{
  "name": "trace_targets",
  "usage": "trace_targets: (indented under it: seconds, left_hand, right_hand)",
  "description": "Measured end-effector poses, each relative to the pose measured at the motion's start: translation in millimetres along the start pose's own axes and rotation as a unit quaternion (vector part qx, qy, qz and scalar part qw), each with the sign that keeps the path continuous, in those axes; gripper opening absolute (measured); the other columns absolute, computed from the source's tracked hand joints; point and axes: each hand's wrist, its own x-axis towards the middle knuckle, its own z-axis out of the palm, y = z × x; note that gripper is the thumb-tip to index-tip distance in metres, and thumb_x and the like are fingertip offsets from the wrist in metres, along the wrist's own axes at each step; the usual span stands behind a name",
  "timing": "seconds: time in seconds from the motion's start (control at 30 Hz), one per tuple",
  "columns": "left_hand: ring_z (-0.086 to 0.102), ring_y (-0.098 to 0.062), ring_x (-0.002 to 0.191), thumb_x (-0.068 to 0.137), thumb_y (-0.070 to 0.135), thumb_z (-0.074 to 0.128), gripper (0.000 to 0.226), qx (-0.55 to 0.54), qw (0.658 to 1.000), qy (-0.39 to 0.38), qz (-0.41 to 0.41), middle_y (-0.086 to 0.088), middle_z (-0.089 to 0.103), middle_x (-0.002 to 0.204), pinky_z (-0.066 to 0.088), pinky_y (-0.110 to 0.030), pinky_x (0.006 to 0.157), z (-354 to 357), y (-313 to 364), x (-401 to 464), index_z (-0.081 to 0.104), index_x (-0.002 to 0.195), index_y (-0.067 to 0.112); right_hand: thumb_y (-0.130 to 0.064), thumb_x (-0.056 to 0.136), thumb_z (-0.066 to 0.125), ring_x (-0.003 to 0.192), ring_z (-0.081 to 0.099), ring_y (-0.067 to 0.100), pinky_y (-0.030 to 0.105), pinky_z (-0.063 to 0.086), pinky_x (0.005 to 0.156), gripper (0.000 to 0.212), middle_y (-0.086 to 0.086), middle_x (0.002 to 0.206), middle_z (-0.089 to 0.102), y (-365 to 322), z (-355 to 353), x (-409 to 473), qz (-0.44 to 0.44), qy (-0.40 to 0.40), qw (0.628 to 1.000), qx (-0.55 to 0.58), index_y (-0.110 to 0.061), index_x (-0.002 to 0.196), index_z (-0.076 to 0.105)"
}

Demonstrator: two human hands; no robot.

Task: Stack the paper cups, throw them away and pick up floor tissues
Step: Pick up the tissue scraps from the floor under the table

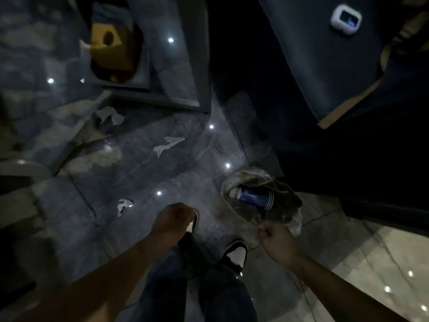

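Both my hands curled into fists over my shoes: left hand (173, 219) empty, right hand (276, 238) gripping the clear bag (285, 205) rim. Stacked cups (253, 196) lie inside the bag. Tissues on the floor (197, 159): nearest (123, 204), middle (168, 145), farthest (111, 115).

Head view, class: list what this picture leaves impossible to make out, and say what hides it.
- Stacked cups: their count; they are nested inside the plastic-lined bin.
- Left hand: whether its grip holds anything; closed fingers, dim light.
- Right hand: the same; fist closed.
- Yellow object, top left: what it is; blur.
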Motion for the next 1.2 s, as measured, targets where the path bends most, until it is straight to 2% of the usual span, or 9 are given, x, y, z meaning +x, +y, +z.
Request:
trace_targets:
  seconds: [0.07, 0.2, 0.37, 0.53, 0.67, 0.77, 0.87, 1.07, 1.2]
  left_hand:
    - [0.066, -0.022, 0.071, 0.090, 0.015, 0.059, 0.027, -0.055, 0.998, 0.024, 0.004, -0.010, 0.072, 0.075, 0.053, -0.022, 0.066, -14.7, -12.8, -9.1, 0.068, 0.065, 0.017]
    - [0.067, -0.022, 0.071, 0.087, 0.011, 0.062, 0.030, -0.119, 0.991, 0.064, 0.009, -0.010, 0.074, 0.073, 0.052, -0.030, 0.073, -49.7, -42.1, -30.7, 0.069, 0.060, 0.023]
    - [0.061, -0.020, 0.064, 0.086, 0.004, 0.067, 0.021, -0.179, 0.978, 0.109, 0.019, -0.021, 0.072, 0.072, 0.049, -0.027, 0.064, -98.5, -86.9, -59.6, 0.068, 0.067, 0.013]
    - [0.058, -0.002, 0.054, 0.080, 0.006, 0.075, 0.025, -0.215, 0.966, 0.142, 0.009, 0.008, 0.067, 0.055, 0.048, -0.026, 0.062, -136.8, -137.8, -68.6, 0.063, 0.062, 0.018]
    - [0.057, 0.000, 0.048, 0.077, 0.008, 0.077, 0.024, -0.196, 0.967, 0.158, 0.036, 0.008, 0.064, 0.051, 0.045, -0.017, 0.053, -166.5, -163.1, -68.3, 0.062, 0.061, 0.018]
    - [0.061, 0.003, 0.059, 0.079, 0.019, 0.076, 0.018, -0.130, 0.975, 0.165, 0.077, 0.011, 0.066, 0.061, 0.042, -0.008, 0.057, -183.6, -176.7, -62.1, 0.065, 0.066, 0.019]
    - [0.056, 0.010, 0.070, 0.080, 0.029, 0.076, 0.010, -0.027, 0.973, 0.196, 0.116, 0.023, 0.062, 0.085, 0.036, 0.003, 0.065, -193.1, -191.8, -49.7, 0.072, 0.086, 0.022]
    - [0.065, -0.015, 0.105, 0.076, 0.056, 0.052, 0.057, 0.058, 0.979, 0.153, 0.121, 0.004, 0.068, 0.118, 0.048, -0.021, 0.090, -184.6, -226.3, 16.1, 0.071, 0.115, 0.020]
    - [0.067, -0.014, 0.099, 0.076, 0.052, 0.042, 0.054, 0.101, 0.977, 0.106, 0.155, 0.002, 0.069, 0.112, 0.054, -0.033, 0.089, -174.7, -261.1, 87.0, 0.074, 0.105, 0.021]
  right_hand:
    - [-0.013, 0.088, 0.052, 0.065, 0.060, 0.020, 0.033, 0.048, 0.063, 0.024, 0.006, 0.066, 0.064, -19.7, 3.1, -2.4, -0.020, -0.005, 1.000, -0.006, -0.014, 0.065, 0.060]
    - [-0.012, 0.090, 0.053, 0.054, 0.050, 0.003, 0.012, 0.036, 0.048, 0.024, -0.002, 0.060, 0.059, -62.7, 9.9, -9.3, -0.066, -0.023, 0.994, -0.088, -0.002, 0.071, 0.065]
    - [-0.003, 0.082, 0.061, 0.056, 0.055, -0.002, 0.011, 0.042, 0.060, 0.026, -0.009, 0.060, 0.059, -129.1, 31.7, -21.7, -0.129, -0.035, 0.979, -0.155, -0.019, 0.061, 0.059]
    - [-0.001, 0.081, 0.062, 0.073, 0.064, 0.022, 0.027, 0.047, 0.069, 0.022, 0.009, 0.074, 0.068, -185.7, 71.0, -23.2, -0.166, -0.023, 0.970, -0.174, -0.016, 0.065, 0.062]
    - [-0.023, 0.086, 0.060, 0.076, 0.062, 0.014, 0.025, 0.049, 0.067, 0.015, -0.002, 0.079, 0.066, -234.4, 101.3, -20.2, -0.184, -0.034, 0.941, -0.281, -0.013, 0.077, 0.064]
    - [-0.030, 0.088, 0.061, 0.083, 0.059, 0.013, 0.011, 0.035, 0.058, 0.014, -0.004, 0.085, 0.059, -256.2, 118.9, -12.9, -0.207, -0.035, 0.927, -0.310, -0.017, 0.083, 0.061]
    - [-0.024, 0.086, 0.064, 0.103, 0.060, 0.021, 0.016, 0.036, 0.082, 0.022, 0.004, 0.104, 0.063, -258.9, 137.8, 7.0, -0.254, -0.023, 0.925, -0.283, -0.013, 0.105, 0.064]
    - [-0.030, 0.091, 0.056, 0.121, 0.052, 0.022, 0.028, 0.038, 0.104, 0.041, 0.007, 0.133, 0.056, -255.8, 176.8, 78.0, -0.274, -0.045, 0.892, -0.356, -0.018, 0.129, 0.053]
    - [-0.028, 0.092, 0.050, 0.124, 0.052, 0.026, 0.026, 0.037, 0.102, 0.042, 0.010, 0.137, 0.055, -242.6, 204.3, 155.5, -0.333, -0.038, 0.837, -0.433, -0.013, 0.130, 0.053]
